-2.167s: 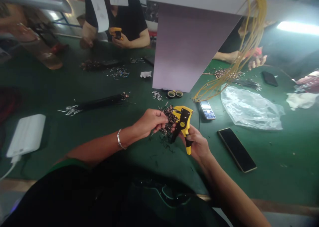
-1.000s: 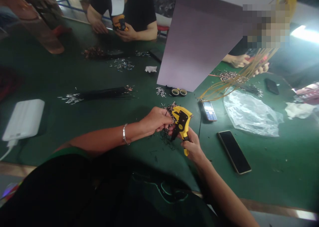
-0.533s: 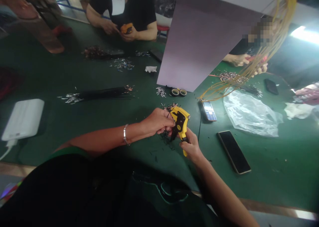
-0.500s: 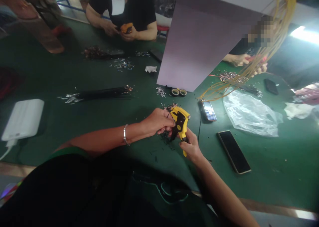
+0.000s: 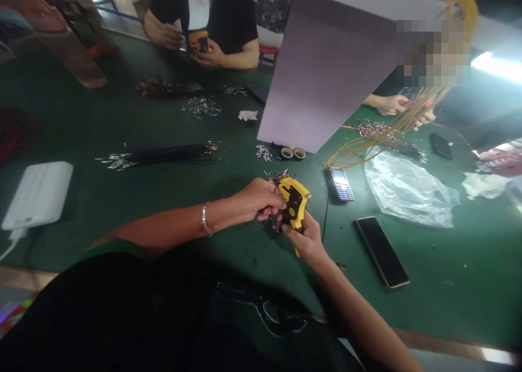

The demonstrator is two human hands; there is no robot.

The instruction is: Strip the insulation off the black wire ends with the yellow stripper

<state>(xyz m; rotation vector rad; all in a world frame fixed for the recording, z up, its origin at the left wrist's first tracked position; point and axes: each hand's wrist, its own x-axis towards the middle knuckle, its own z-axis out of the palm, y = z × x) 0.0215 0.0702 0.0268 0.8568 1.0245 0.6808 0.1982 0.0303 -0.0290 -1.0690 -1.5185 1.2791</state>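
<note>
My right hand [image 5: 306, 236] is wrapped round the handles of a yellow and black crimping tool [image 5: 294, 200], which stands tilted above the table. My left hand [image 5: 261, 199], with a silver bracelet at its wrist, pinches right at the tool's jaw side. What its fingertips hold is hidden. Under and behind both hands lies a pile of small wire pieces [image 5: 275, 177]. Farther off is a small heap of silver terminals [image 5: 263, 153], and to the left a bundle of black wires [image 5: 167, 153] with bright ends.
On the green table [image 5: 228, 274] lie a smartphone [image 5: 381, 251], a keypad phone [image 5: 341, 184], tape rolls [image 5: 292, 153], a plastic bag [image 5: 410, 187] and a white power bank [image 5: 38, 194]. A grey panel [image 5: 318, 73] rises ahead, with yellow wires [image 5: 367, 143] hanging beside it. Co-workers sit across.
My right hand has closed further on the handles and shifted slightly up and left. The left hand stays put. Across the table, a co-worker's hands have moved apart around an orange tool.
</note>
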